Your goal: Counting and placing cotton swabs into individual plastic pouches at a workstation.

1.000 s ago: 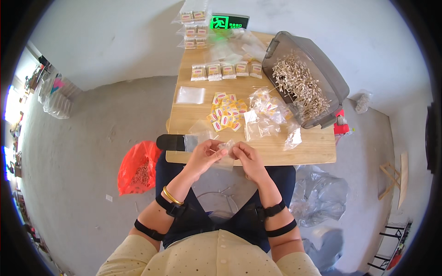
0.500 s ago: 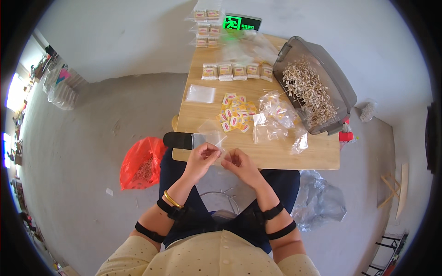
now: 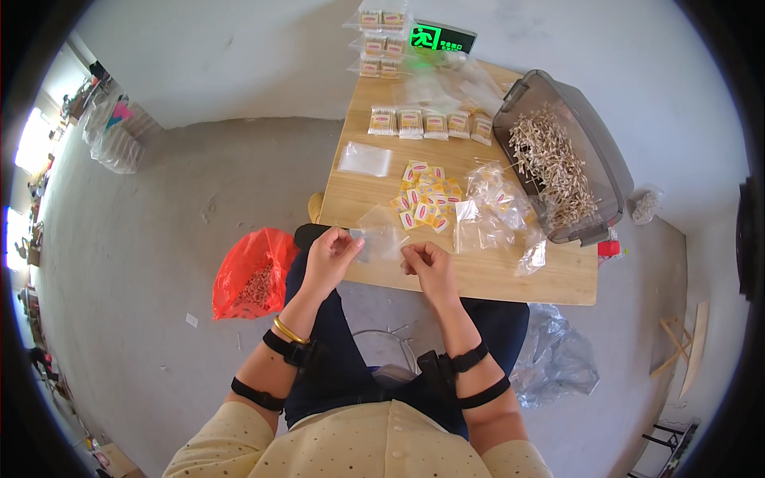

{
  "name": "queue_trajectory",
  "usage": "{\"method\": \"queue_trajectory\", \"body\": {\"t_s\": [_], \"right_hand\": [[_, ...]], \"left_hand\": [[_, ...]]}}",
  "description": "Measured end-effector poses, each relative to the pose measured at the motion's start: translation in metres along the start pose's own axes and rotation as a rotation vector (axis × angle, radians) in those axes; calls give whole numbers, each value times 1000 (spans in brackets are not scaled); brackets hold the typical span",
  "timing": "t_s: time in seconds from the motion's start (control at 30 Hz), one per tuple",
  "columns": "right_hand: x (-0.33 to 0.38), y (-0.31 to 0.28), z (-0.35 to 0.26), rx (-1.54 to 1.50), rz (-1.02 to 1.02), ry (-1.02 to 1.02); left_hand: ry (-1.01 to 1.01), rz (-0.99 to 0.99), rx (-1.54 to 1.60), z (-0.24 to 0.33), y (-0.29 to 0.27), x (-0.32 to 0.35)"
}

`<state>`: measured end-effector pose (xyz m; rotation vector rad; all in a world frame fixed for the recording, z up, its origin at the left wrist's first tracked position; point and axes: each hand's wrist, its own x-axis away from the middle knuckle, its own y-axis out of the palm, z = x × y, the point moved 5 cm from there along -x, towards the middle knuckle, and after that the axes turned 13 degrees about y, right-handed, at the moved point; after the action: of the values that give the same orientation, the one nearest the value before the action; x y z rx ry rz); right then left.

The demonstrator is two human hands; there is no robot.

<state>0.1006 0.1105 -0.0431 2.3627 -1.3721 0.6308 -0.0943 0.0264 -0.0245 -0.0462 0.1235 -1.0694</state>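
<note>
Yellow-and-white cards [image 3: 426, 197] with red ovals lay heaped on wooden table [image 3: 344, 199]; print too small to read. Clear plastic bag [image 3: 382, 233] lay between hands. Left hand [image 3: 328, 259]: fingers bent at bag's left edge; right hand [image 3: 431, 269]: curled near right corner. Whether either gripped film, could not tell. Black pad [image 3: 307, 233] partly hidden.

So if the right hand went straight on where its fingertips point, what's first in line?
Probably the clear plastic bag, just left of the right hand; depth is unclear, so they may already touch.
</note>
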Motion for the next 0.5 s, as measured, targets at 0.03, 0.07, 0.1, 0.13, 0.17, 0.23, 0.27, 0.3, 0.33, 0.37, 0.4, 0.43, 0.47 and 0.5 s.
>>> {"method": "queue_trajectory", "body": {"t_s": [0.03, 0.07, 0.1, 0.13, 0.17, 0.23, 0.27, 0.3, 0.33, 0.37, 0.4, 0.43, 0.47, 0.5], "right_hand": [[0, 3, -3, 9, -16, -24], [-1, 4, -5, 17, -27, -47], [-2, 5, -6, 26, -38, -70], [-3, 6, -6, 17, -32, -80], [-3, 7, -4, 10, -28, -92], [-9, 8, -1, 8, 29, -115], [-16, 7, 2, 15, 79, -125], [-22, 4, 5, 21, 131, -135], [-34, -1, 14, 46, 177, -121], [-48, -9, 23, 68, 228, -107], [-53, -12, 25, 91, 271, -93], [-55, -16, 27, 185, 309, -67], [-55, -15, 24, 279, 340, -41], [-54, -16, 22, 376, 375, -19]], "left_hand": [[15, 31, 74, -4, -1, -1], [-48, 2, 129, -4, 2, -3], [-112, -26, 183, -2, 4, -6], [-176, -56, 236, -2, 6, -9], [-131, -69, 105, -1, 5, -14], [-39, -98, -158, 0, 5, -25], [79, -94, -265, 5, 9, -33], [198, -92, -371, 11, 17, -40], [317, -91, -476, 16, 23, -46], [344, -101, -516, 13, 27, -55], [368, -104, -562, 6, 28, -63], [393, -108, -608, -2, 30, -68], [433, -98, -705, -16, 29, -72], [478, -87, -798, -26, 28, -75]]}}
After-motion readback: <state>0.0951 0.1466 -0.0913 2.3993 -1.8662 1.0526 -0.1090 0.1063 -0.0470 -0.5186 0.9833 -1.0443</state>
